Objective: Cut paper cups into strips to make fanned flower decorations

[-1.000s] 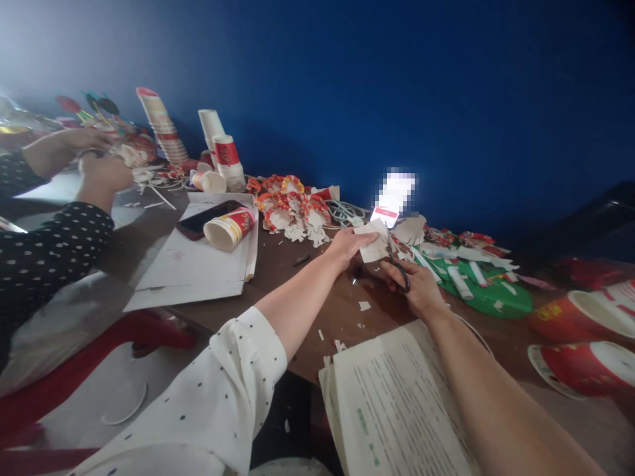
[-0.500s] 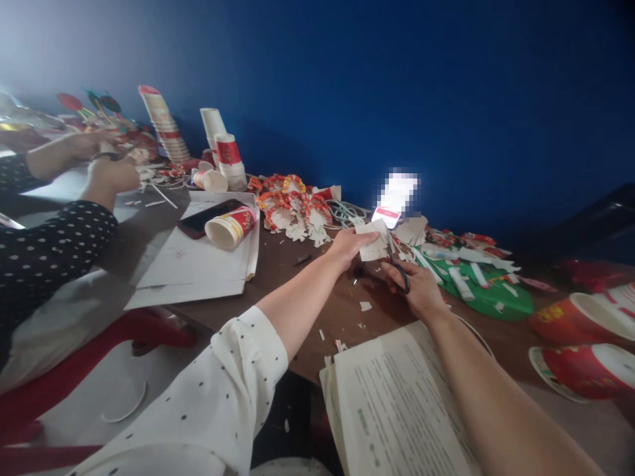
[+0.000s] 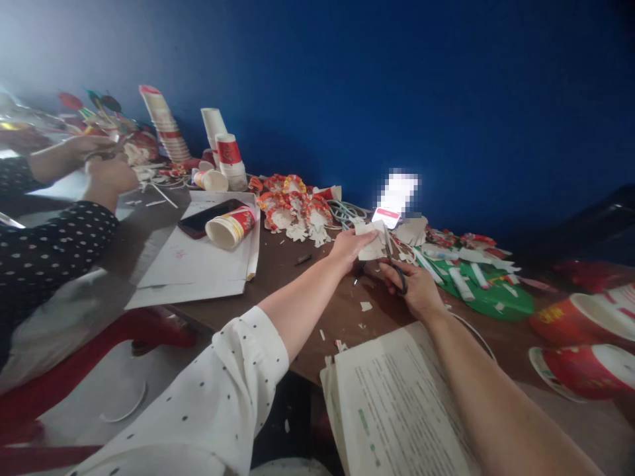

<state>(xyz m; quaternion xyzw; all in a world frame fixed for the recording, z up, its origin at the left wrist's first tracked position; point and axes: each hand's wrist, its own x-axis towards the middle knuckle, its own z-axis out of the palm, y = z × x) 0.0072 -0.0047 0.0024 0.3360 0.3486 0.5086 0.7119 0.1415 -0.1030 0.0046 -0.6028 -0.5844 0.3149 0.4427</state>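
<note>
My left hand (image 3: 353, 248) is closed on a piece of white paper (image 3: 371, 247), held up above the brown table. In my right hand (image 3: 415, 285) are dark-handled scissors (image 3: 401, 277), my fingers through the loops. Their blades lie against the right edge of the white paper; whether they are cutting into it at this instant I cannot tell. Just behind the paper a lit phone (image 3: 387, 217) leans upright, its screen blurred out. Small white scraps (image 3: 366, 306) are scattered on the table below my hands.
Printed sheets (image 3: 397, 403) lie at the table's front edge. Cut red-and-white cup pieces (image 3: 282, 205) are heaped behind. A green disc (image 3: 506, 301) with scraps and paper cups (image 3: 585, 314) are on the right. Leftward are a dark phone (image 3: 211, 218), stacked cups (image 3: 166, 125) and another person's hands (image 3: 106, 172).
The scissors have shifted slightly left and turned a little against the paper's edge. My left hand stays almost in place. The other person's hands at the left have moved a little.
</note>
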